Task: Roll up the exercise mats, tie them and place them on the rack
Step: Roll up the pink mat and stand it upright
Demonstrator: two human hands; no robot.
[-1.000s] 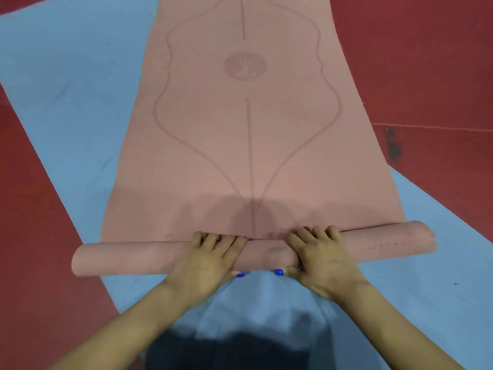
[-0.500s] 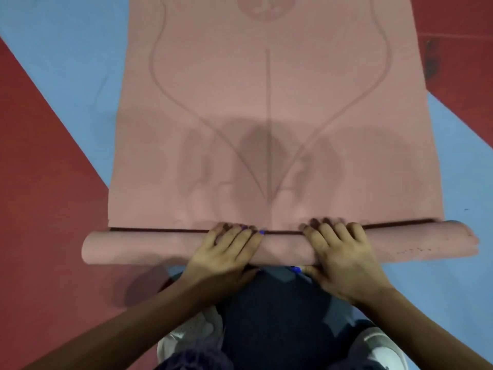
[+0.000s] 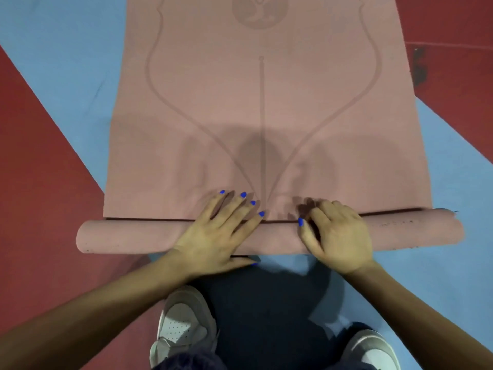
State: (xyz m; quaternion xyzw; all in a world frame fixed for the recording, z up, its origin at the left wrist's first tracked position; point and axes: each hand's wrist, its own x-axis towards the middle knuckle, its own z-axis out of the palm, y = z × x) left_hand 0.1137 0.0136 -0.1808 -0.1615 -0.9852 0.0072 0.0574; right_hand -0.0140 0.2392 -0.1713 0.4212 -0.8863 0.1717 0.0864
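- The pink mat [image 3: 266, 108] lies flat on a blue mat [image 3: 69, 57] on the red floor [image 3: 34, 182], with its near end wound into a roll [image 3: 128, 237] running left to right in front of the person.
- Left hand [image 3: 216, 233] lies across the roll near the middle, fingers straight and spread, tips reaching over onto the flat part, thumb tucked along the near side. So it's open, pressing down.
- Right hand [image 3: 337, 233] is just beside it on the roll, fingers bent over the top. It's a bit blurry, so I can't tell if it's really gripping.
- Blue nail polish on both.
- Two pale sneakers [image 3: 184, 324] show at the bottom, either side of dark trousers [image 3: 266, 316].
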